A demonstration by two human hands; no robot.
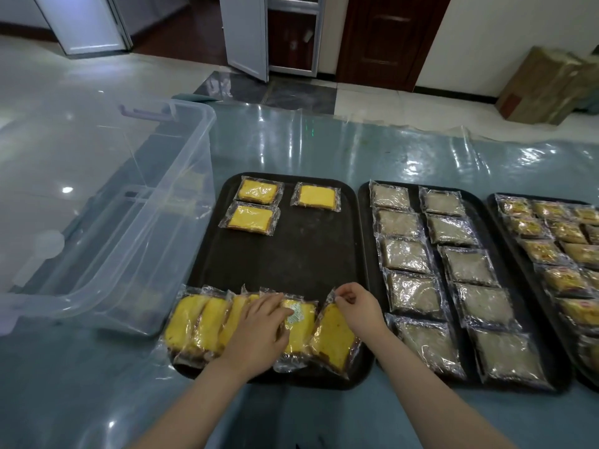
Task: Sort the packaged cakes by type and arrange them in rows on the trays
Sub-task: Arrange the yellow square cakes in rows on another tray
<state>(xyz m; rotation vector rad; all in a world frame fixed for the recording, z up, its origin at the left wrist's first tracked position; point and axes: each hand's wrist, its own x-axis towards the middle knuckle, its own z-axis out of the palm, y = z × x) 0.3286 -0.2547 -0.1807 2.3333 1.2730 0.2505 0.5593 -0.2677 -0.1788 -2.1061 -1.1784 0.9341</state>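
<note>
From the head view, the near edge of the left tray [291, 254] holds a leaning batch of yellow cakes [201, 322], overlapped like fallen dominoes and running from 9 o'clock to 3 o'clock across the tray. Each packet's long axis points roughly toward 12 o'clock, tipped a little to the right.

The left hand [259, 332] lies flat over the middle of that batch, fingers nearly straight and spread, pressing down on the packet with the round sticker [299, 322]; it grips nothing.

The right hand [356, 306] sits at 3 o'clock of the batch, fingers curled, and pinches the top wrapper corner of the end cake [334, 335]. That cake lies directly under and toward 7 o'clock of the right hand, so the right hand is the nearer one for lifting it.

Three yellow cakes already laid flat [256, 205] sit at the tray's 12 o'clock end, long axes crosswise; the open slot is below the single packet on the right. Likely the end cake goes there, needing a quarter turn.

The middle tray [366, 222] holds pale cakes in two columns, and the right tray [505, 228] holds a third kind. A clear bin [129, 205] stands at 9 o'clock.
</note>
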